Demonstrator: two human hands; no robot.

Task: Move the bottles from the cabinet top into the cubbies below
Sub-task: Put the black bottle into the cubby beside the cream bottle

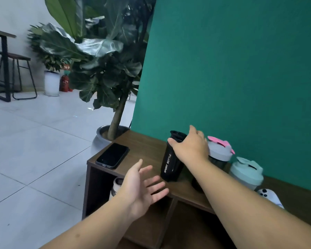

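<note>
1. Right hand (190,146): closed over the lid and upper body of the black bottle (171,162), gripping from above and from the right. The bottle stands on the cabinet top (144,146), tilted slightly, with its long axis near vertical and the "SPORT BOTTLE" lettering running up the side.
2. Left hand (142,186): spread wide, palm up, holding nothing. It hovers in front of the cabinet edge, below and to the left of the black bottle.
3. Remaining bottles on the top: 1 with a pink lid (221,151) just behind the right wrist, and 1 with a mint lid (246,173) further right. A dark object partly hidden by the right forearm cannot be identified.
4. Left cubby (101,187): already contains 1 pale bottle (116,187), mostly hidden by the left hand.
5. Key relation: the open cubbies lie directly below and toward the person from the gripped bottle. The right hand has the bottle; the left hand is nearer the cubby openings.
6. Judgement: the bottle needs lifting clear of the front edge, then lowering and entering a cubby base first or laid on its side.
7. Hazard: a phone (112,156) lies on the left end of the top, near the travel path.
</note>
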